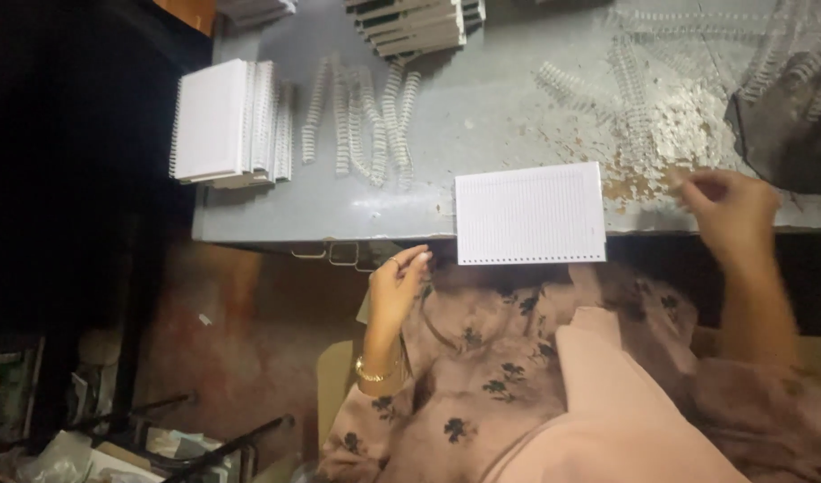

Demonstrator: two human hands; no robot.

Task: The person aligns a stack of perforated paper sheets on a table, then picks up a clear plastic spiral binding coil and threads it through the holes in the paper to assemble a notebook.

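The left hand point(398, 284) hangs just below the table point(482, 116) edge, fingers loosely curled and pinched together, grasping nothing that can be made out; a ring and a gold bracelet show on it. The right hand point(731, 213) reaches onto the near edge of the table at the right, blurred, fingertips pinched, and whether it grasps anything cannot be told. Between the hands lies a punched stack of white sheets point(529, 213), its holed edge overhanging the table. Farther off lie loose white plastic binding coils point(365, 121), a pile of bound notebooks point(227, 123) at the left, and more stacks point(419, 25) at the far edge.
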